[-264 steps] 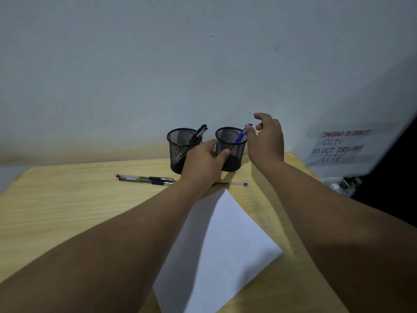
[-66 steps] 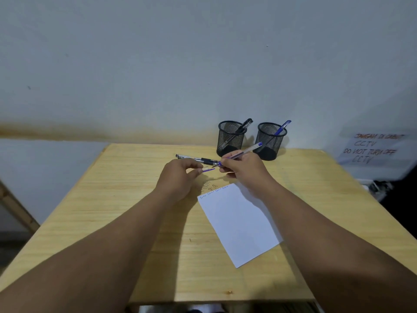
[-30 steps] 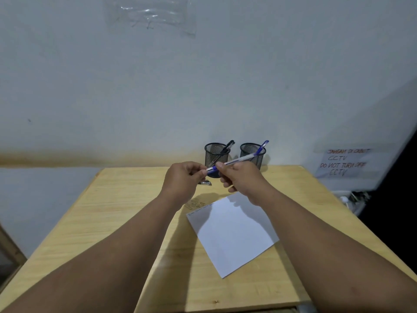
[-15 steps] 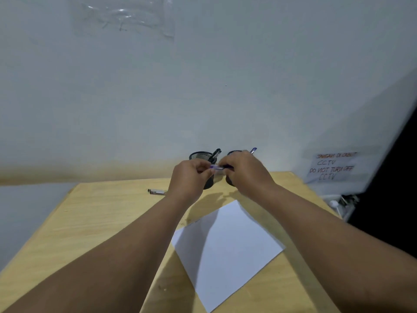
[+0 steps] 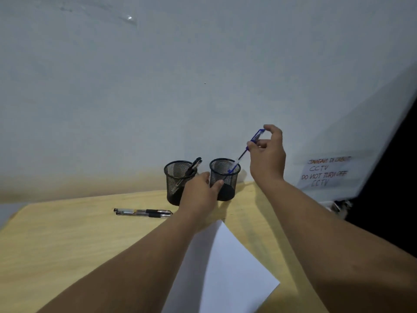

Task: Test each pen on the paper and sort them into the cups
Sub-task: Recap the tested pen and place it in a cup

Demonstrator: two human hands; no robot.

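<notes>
Above right cup [image 5: 225, 177]: right hand [image 5: 267, 159] grip pinches blue pen [image 5: 246, 150], tip hidden inside; left hand [image 5: 199, 195] steadies cup.

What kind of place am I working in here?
Probably a plain office or utility room: a wooden desk, two mesh pen cups, and a handwritten CCTV notice on the wall.
</notes>
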